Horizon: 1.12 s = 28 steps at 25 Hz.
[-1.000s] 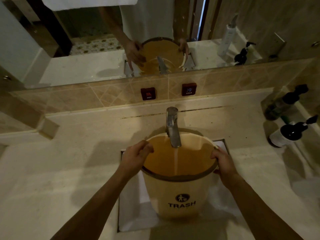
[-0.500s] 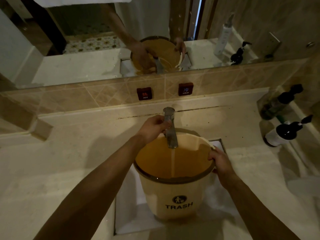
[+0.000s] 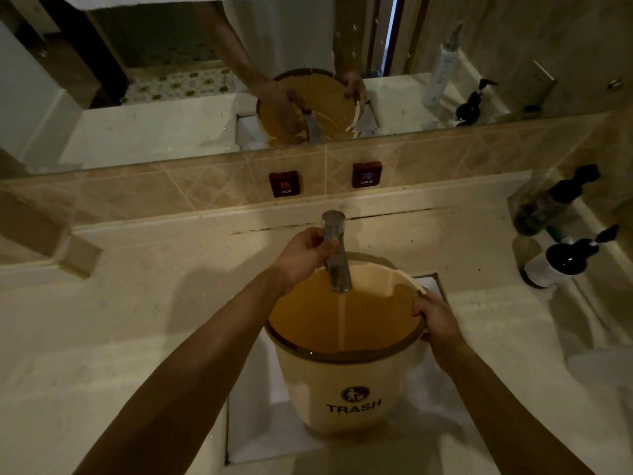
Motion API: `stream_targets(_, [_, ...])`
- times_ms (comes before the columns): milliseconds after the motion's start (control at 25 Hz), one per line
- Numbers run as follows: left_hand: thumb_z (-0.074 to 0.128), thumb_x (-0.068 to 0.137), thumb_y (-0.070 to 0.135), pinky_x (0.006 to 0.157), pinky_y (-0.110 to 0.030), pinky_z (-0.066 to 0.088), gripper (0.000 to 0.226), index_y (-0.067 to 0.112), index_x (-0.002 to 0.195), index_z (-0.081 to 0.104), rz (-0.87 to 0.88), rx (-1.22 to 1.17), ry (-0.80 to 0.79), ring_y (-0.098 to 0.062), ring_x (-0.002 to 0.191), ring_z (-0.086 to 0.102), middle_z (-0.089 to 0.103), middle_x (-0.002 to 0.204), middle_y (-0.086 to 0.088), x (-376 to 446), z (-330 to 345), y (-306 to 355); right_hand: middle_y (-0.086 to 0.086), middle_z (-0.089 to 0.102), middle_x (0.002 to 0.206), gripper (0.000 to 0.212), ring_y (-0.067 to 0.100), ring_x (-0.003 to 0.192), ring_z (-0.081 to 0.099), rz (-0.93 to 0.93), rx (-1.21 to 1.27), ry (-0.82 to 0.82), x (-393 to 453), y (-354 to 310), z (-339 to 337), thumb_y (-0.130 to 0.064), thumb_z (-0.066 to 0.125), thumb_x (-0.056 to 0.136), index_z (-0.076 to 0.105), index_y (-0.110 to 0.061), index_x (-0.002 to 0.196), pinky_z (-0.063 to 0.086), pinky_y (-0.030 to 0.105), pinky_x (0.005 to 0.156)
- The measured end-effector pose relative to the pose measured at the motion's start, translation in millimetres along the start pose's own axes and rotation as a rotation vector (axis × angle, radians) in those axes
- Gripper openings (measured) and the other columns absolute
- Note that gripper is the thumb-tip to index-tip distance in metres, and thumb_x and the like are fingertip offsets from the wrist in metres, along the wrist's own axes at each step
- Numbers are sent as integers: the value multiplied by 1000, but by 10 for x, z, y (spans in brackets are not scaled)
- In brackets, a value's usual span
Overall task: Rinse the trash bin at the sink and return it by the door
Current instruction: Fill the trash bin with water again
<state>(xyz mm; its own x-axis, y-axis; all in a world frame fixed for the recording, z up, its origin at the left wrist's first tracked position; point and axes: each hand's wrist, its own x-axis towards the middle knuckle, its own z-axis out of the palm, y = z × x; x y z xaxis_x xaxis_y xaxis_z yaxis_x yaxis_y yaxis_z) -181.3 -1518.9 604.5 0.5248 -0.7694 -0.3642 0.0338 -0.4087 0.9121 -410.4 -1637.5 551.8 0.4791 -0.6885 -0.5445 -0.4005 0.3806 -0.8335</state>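
Note:
A cream trash bin (image 3: 346, 395) with a dark rim and the word TRASH on its front stands in the white rectangular sink (image 3: 250, 416). A thin stream of water runs from the metal faucet (image 3: 337, 258) into the bin, which holds some water. My left hand (image 3: 305, 255) grips the faucet's upper part, fingers curled round it. My right hand (image 3: 435, 317) grips the bin's rim on the right side.
HOT (image 3: 285, 184) and COLD (image 3: 366, 174) labels sit on the tiled backsplash under a mirror. Two dark pump bottles (image 3: 568, 260) (image 3: 548, 204) stand on the counter at the right. The beige countertop (image 3: 137, 320) extends to the left.
My left hand left the bin's rim and moved up to the faucet, which it now grips. My right hand stays on the rim. Water keeps running.

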Motion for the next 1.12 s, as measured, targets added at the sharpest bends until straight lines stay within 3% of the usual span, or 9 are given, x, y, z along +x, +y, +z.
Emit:
stream_targets(120, [55,100,24,74,-20,48,20,15,117,56,1,-12,-32,-11,97,63,66,112,-1,-29,14,-16,7,48,71,34,22,67,46,8,6,3,14,12,-7,-21,50,58,69,-24,86,37,29,59])
stream_targets(280, [56,100,28,86,-27,47,30,17,127,50,27,135,-56,-15,108,58,61,119,0,-82,-12,-132,4,54,69,39,19,65,52,-11,5,-23,10,20,-9,-23,51,60,70,-25,93,45,28,56])
stream_targets(480, [53,98,41,67,-11,41,34,21,125,55,190,492,85,5,86,56,60,107,8,-163,-107,-145,6,65,95,44,25,91,58,20,33,-45,38,73,-47,-34,54,66,66,-36,108,48,41,77])
stream_targets(640, [49,97,50,83,-18,47,33,34,125,54,214,89,521,4,103,58,60,119,9,-664,-379,-600,12,69,116,48,33,111,59,7,186,-144,47,298,-55,-55,45,93,64,-25,126,46,48,93])
stream_targets(800, [27,97,53,84,-29,54,45,36,130,54,66,-235,350,-4,108,64,69,115,16,-1143,128,-1079,7,74,116,56,25,112,65,-56,312,-101,-28,370,90,-67,30,94,70,-34,115,51,42,92])
stream_targets(920, [29,96,51,83,-30,53,64,-2,118,58,58,-306,511,-24,95,67,71,97,-13,-1031,338,-933,4,76,107,58,24,107,67,-56,379,3,-77,401,210,-64,27,95,70,-30,114,53,32,78])
stream_targets(960, [34,94,58,82,-29,53,68,-2,115,60,42,-313,554,-23,92,67,71,91,-10,-1021,304,-847,4,76,106,57,25,107,66,-44,402,27,-88,419,252,-62,27,97,70,-29,113,54,33,77])
stream_targets(1040, [32,86,77,80,-20,50,71,21,112,66,-8,-289,562,-12,92,66,74,92,3,-995,163,-676,9,74,112,59,30,111,63,25,448,25,-116,494,369,-61,26,97,70,-25,117,54,45,85])
stream_targets(1120, [18,82,85,93,-26,40,74,38,121,60,-49,-58,527,-8,104,58,67,108,11,-1023,45,-565,20,65,126,65,40,120,56,95,540,4,-153,603,467,-58,25,99,62,-15,130,45,61,101])
